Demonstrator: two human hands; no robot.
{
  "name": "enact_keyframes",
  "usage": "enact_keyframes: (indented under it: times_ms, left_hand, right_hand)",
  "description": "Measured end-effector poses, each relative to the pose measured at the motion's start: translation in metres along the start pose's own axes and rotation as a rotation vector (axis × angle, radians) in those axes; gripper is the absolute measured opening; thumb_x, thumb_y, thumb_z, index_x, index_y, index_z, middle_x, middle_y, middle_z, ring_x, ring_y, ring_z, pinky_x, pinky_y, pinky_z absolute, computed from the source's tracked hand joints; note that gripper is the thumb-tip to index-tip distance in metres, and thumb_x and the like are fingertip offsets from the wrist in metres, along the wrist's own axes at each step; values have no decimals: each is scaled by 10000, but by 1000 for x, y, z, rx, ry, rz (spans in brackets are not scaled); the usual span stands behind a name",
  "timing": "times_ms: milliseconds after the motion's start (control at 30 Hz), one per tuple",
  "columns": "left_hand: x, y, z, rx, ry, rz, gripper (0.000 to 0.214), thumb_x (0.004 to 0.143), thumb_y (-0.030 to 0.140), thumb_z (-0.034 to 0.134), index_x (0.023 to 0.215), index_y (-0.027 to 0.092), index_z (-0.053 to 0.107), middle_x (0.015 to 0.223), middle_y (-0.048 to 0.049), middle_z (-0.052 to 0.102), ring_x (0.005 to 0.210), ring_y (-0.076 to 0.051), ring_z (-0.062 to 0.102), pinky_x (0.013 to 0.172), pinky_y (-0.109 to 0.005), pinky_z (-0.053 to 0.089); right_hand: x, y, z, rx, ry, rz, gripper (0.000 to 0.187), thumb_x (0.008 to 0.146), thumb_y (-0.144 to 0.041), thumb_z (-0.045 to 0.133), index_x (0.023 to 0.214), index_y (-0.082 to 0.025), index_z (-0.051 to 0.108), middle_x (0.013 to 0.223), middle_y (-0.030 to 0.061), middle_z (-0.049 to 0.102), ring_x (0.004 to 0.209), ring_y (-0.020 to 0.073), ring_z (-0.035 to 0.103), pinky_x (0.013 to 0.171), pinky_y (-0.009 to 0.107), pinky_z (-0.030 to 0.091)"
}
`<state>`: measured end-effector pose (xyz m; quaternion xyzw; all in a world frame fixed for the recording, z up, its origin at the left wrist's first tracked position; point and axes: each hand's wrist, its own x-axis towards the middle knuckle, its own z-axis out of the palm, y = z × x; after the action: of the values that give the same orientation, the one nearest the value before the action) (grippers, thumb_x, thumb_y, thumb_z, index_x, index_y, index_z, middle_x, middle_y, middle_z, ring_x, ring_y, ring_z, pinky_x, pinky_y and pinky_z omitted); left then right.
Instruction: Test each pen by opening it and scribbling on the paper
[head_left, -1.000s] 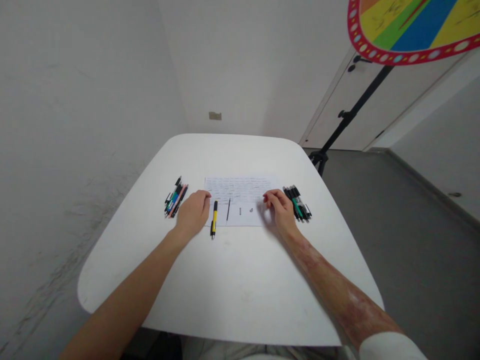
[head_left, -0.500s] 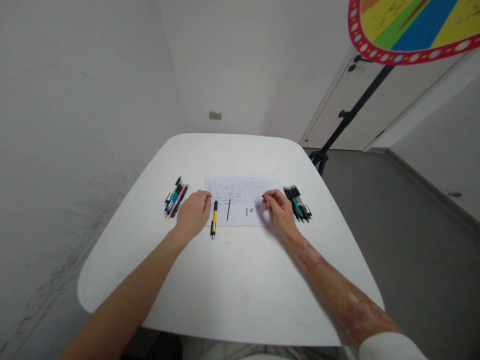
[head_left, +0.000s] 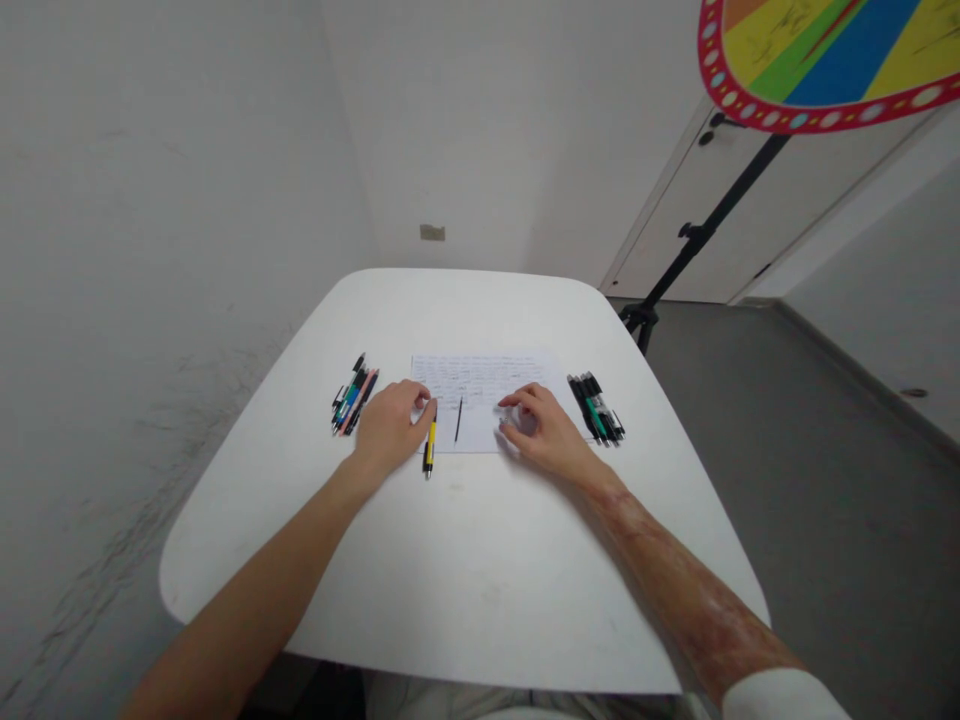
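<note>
A yellow and black pen lies on the near left edge of a sheet of handwritten paper. My left hand is beside its upper end, the thumb tip at or just over the pen; whether they touch I cannot tell. That hand's fingers are loosely curled, with a gap to the thumb. To the right of the pen, a thin black refill rests on the paper. My right hand hovers over the sheet's right side, thumb and index finger apart around a tiny part, which is mostly hidden.
Several pens lie in a bunch left of my left hand. Another group of pens lies right of my right hand. The white table has rounded corners. A colourful wheel on a black stand is at the right.
My right hand has moved left over the small parts, and its thumb and index finger have spread. My left thumb has reached out to the top of the yellow and black pen.
</note>
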<state>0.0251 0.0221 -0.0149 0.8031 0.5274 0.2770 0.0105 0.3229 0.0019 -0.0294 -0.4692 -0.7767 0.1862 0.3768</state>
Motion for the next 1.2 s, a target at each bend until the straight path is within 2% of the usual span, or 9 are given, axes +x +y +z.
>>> enact_keyframes:
  times_ms: [133,300,400,567,700,800,900,1100,1200]
  left_hand:
    - [9,15,-4,69,-128,55,220,1035,369,688,872,221,688,860,-57,743,861,-258,681,791,-387,500]
    - [23,29,-1,142,-221,145,242,972,374,736,789,225,684,815,-77,740,858,-289,688,778,-412,507]
    - [33,34,3,203,-280,175,244,945,383,740,766,219,710,802,-94,751,855,-299,708,786,-417,522]
    - [48,41,9,270,-419,103,193,890,362,762,790,197,775,804,-132,778,854,-314,750,788,-405,539]
    - [55,47,16,265,-430,91,147,838,342,811,850,196,804,777,-123,775,852,-307,767,793,-381,539]
    - [57,54,15,260,-424,86,127,842,307,805,881,187,814,792,-131,780,852,-309,773,783,-378,536]
    - [50,60,8,253,-385,97,117,910,268,735,925,185,815,828,-131,787,838,-298,767,767,-380,530]
    - [16,47,2,156,-85,352,198,1045,207,610,946,202,782,885,-73,804,878,-240,740,729,-341,509]
    - [5,36,5,115,-3,456,244,1094,212,569,962,211,774,864,-54,792,832,-204,711,748,-336,517]
  right_hand:
    - [3,-5,-9,-117,-121,-41,339,878,-190,836,1200,-262,753,1183,94,705,1047,279,670,944,470,573]
    - [6,-3,-11,-137,-148,-56,202,934,-220,808,1133,-253,794,1123,88,715,945,251,675,856,433,579]
    - [8,-2,-11,-131,-152,-78,149,955,-232,793,1102,-250,809,1133,94,720,1000,266,686,907,449,581]
    - [12,-9,-12,-98,-92,-142,122,953,-276,821,1069,-250,796,1126,97,770,1065,301,696,973,495,554]
    - [14,-16,-10,93,85,-55,157,968,-344,817,1099,-271,770,1038,58,812,954,268,718,898,452,572]
    - [13,-17,-6,245,223,46,188,960,-371,818,1104,-266,760,1029,44,816,891,243,730,897,442,590]
    - [9,-15,1,354,305,104,207,946,-397,836,1066,-261,737,1019,47,799,887,238,731,898,440,599]
    - [-3,-13,16,500,455,159,243,935,-386,856,1043,-276,670,1026,68,813,974,265,756,944,474,613]
    - [-6,-15,19,511,454,163,244,932,-369,860,1091,-276,700,1047,74,829,970,269,762,945,485,614]
